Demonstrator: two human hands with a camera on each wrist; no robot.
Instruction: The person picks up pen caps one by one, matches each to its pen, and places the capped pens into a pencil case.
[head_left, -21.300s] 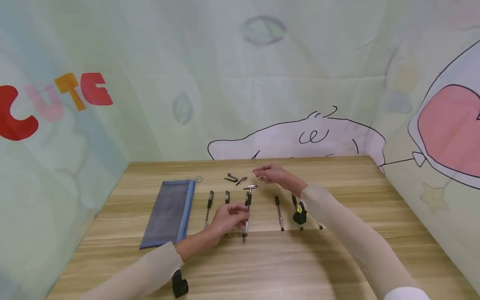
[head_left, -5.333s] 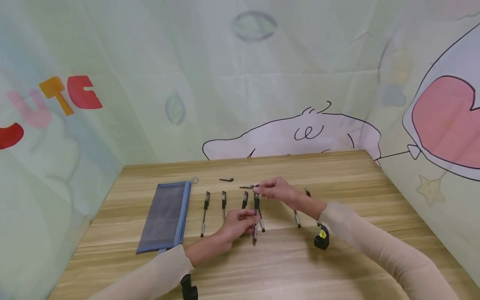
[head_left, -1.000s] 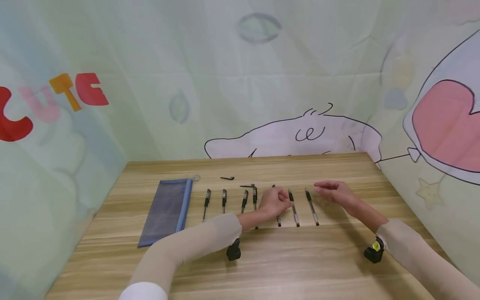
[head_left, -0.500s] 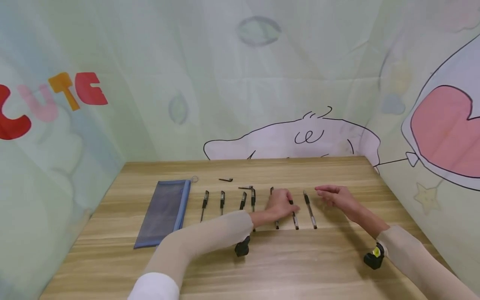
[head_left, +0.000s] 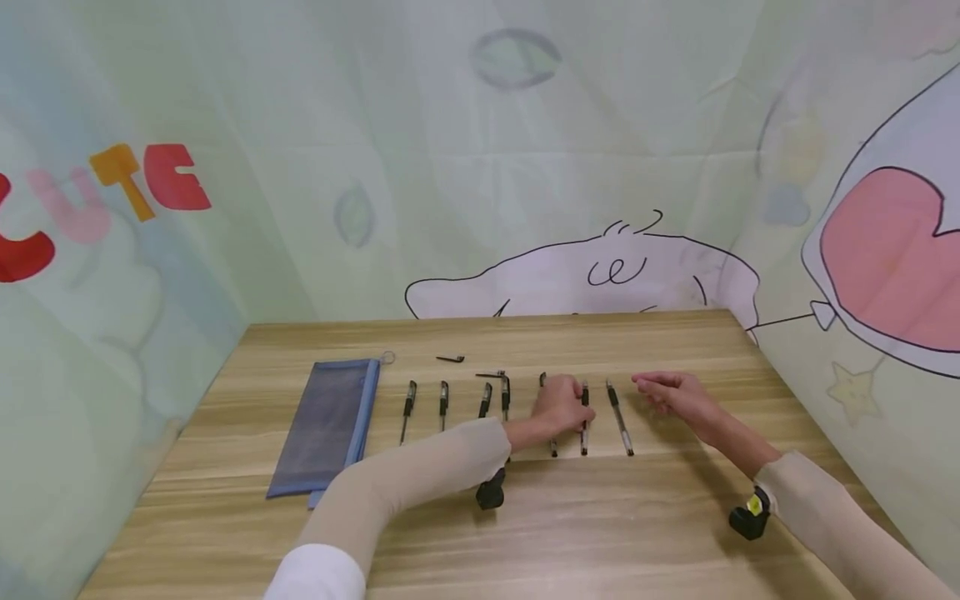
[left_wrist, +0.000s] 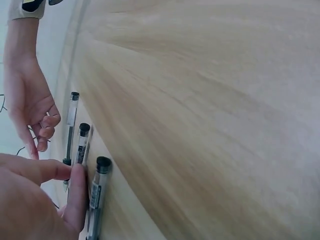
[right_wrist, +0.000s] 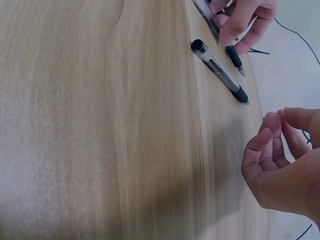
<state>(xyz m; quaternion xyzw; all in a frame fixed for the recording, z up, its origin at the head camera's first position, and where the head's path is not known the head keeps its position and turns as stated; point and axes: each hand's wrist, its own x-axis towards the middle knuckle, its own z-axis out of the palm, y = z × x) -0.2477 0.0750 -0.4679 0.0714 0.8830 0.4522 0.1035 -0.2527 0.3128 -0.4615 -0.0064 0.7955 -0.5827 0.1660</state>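
Observation:
My left hand (head_left: 558,406) reaches across and pinches an uncapped black gel pen (head_left: 585,432) between thumb and fingers. That pen lies low against the tabletop, its black grip (right_wrist: 233,57) and bare tip away from me. Right of it lies another uncapped pen (head_left: 619,419). Beyond that one hovers my right hand (head_left: 681,398), fingers loosely bent and holding nothing. A capped pen (left_wrist: 97,195) lies just left of the held one, partly hidden by my left hand in the head view. Two loose black caps, one cap (head_left: 450,359) farther left and another cap (head_left: 490,374), lie behind the row.
Several capped pens stand in a row to the left, among them a pen (head_left: 408,400), a pen (head_left: 444,396) and a pen (head_left: 506,392). A blue mesh zip pouch (head_left: 326,429) lies at the left of the wooden table (head_left: 585,533). A printed curtain (head_left: 450,167) hangs behind.
Loose caps behind the row have become fewer, and more pens wear caps. In the last second my left hand moved right, took hold of the uncapped pen and straightened it.

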